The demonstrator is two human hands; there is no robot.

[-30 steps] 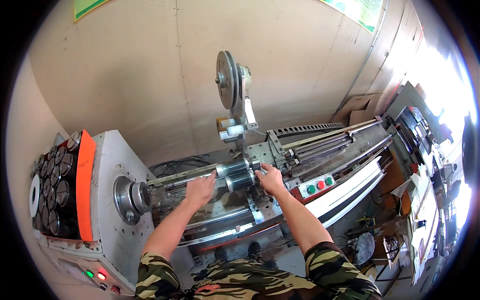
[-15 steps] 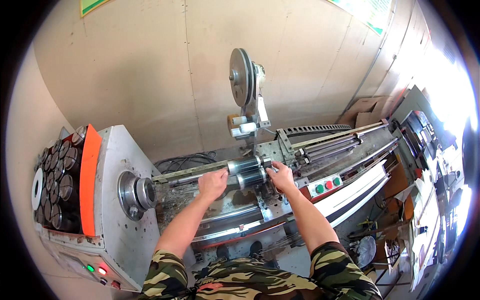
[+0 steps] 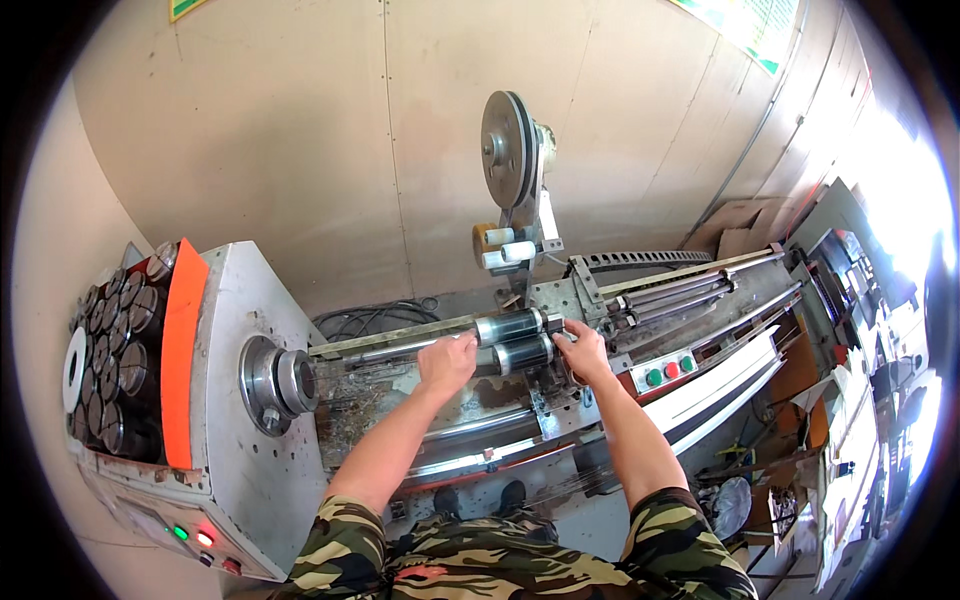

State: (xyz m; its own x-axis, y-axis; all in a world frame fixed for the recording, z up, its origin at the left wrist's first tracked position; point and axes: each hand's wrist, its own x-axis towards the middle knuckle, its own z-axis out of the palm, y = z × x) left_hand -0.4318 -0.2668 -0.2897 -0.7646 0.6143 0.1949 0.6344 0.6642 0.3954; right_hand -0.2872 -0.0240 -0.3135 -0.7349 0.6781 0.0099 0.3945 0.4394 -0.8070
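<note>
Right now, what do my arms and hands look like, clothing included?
The sleeves are camouflage in green, black, brown and tan, ending near the elbows. The forearms are bare. The left hand and right hand wear no gloves, and no watch or bracelet shows.

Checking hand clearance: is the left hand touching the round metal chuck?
Apart: the head view shows a stretch of machine bed between the left hand and the round metal chuck.
</note>
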